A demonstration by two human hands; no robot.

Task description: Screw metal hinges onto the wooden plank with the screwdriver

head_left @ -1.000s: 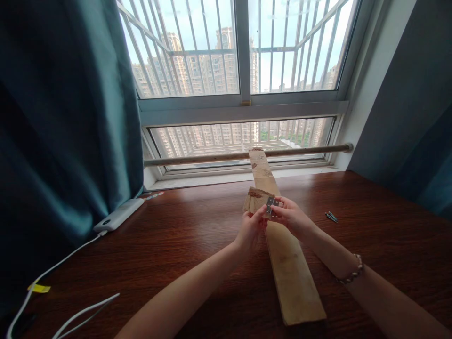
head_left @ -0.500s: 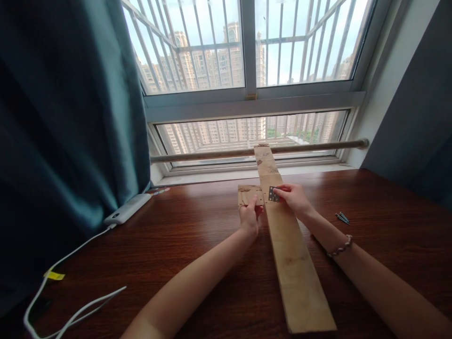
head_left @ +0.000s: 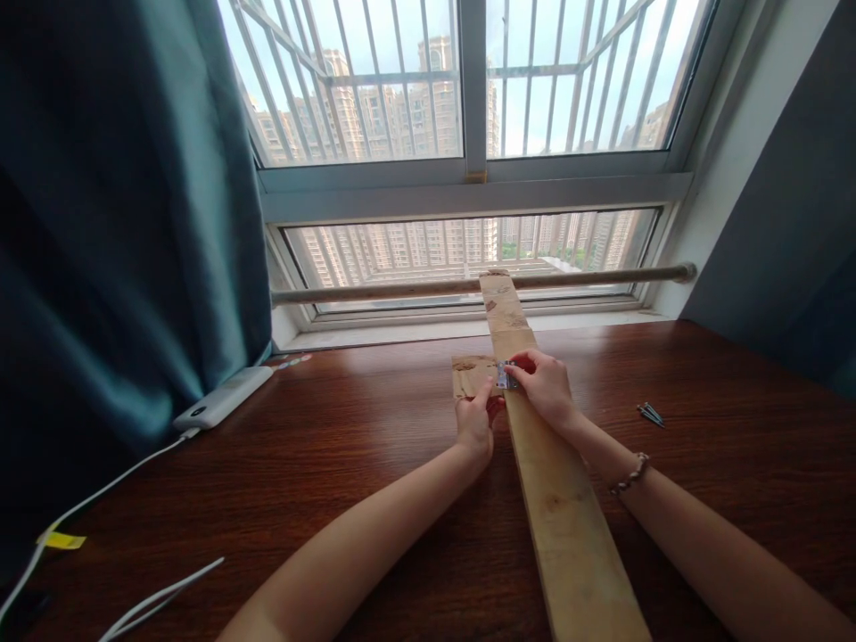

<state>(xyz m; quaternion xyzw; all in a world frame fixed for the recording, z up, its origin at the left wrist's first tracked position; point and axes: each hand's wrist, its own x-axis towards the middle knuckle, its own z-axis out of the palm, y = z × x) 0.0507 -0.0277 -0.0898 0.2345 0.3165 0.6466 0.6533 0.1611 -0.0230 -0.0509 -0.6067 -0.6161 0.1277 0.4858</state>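
A small square wood block (head_left: 471, 378) sits against the left side of a long wooden board (head_left: 568, 513). My left hand (head_left: 476, 423) grips the block by its near edge, thumb on top and fingers beneath. Between thumb and fingers of my right hand (head_left: 545, 383) is a metal hinge (head_left: 505, 374) with holes. The hinge lies over the seam where block and board meet. My right fingers partly cover it.
Several screws (head_left: 650, 414) lie on the dark wood table (head_left: 374, 428) to the right. At left are a white power strip (head_left: 224, 399), its white cable (head_left: 113, 479) and a blue curtain (head_left: 167, 223). The board's far end reaches a horizontal rail (head_left: 588, 280) by the window.
My right hand has moved left with the hinge, from the board's top onto the seam beside the block. My left hand keeps its grip on the block. The view has shifted slightly.
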